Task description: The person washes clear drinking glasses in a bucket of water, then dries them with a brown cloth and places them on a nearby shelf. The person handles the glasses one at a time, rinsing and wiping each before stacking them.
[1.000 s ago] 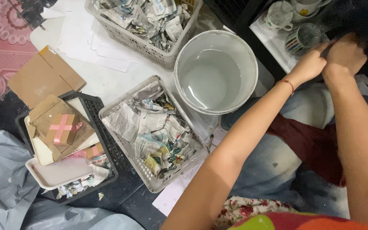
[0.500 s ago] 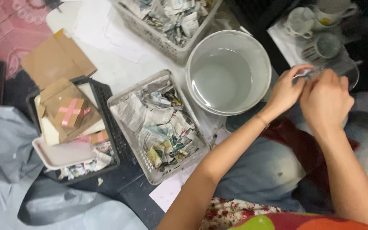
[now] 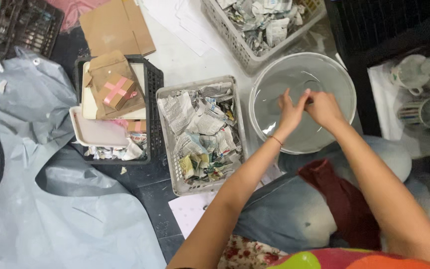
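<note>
Both my hands meet over a round white basin (image 3: 347,84) with water in it. My left hand (image 3: 288,113), a thin bracelet on its wrist, has its fingers stretched up against my right hand's fingertips. My right hand (image 3: 325,107) is curled, pinching a small pale piece (image 3: 308,101) too small to identify. Whether the left hand also grips it is unclear. Left of the basin stands a grey basket (image 3: 167,149) full of torn newspaper scraps.
A second basket (image 3: 235,45) of paper scraps stands behind. A black crate (image 3: 155,99) holds a white tray (image 3: 95,134), brown envelopes and a small box with pink ribbon (image 3: 116,90). Cups (image 3: 414,74) sit at right. A grey plastic sheet (image 3: 51,209) covers the left. A dark red cloth (image 3: 339,194) lies on my lap.
My hands have come left and toward me, from the cups at the right to above the basin, staying together. The view has shifted right across the scene.
</note>
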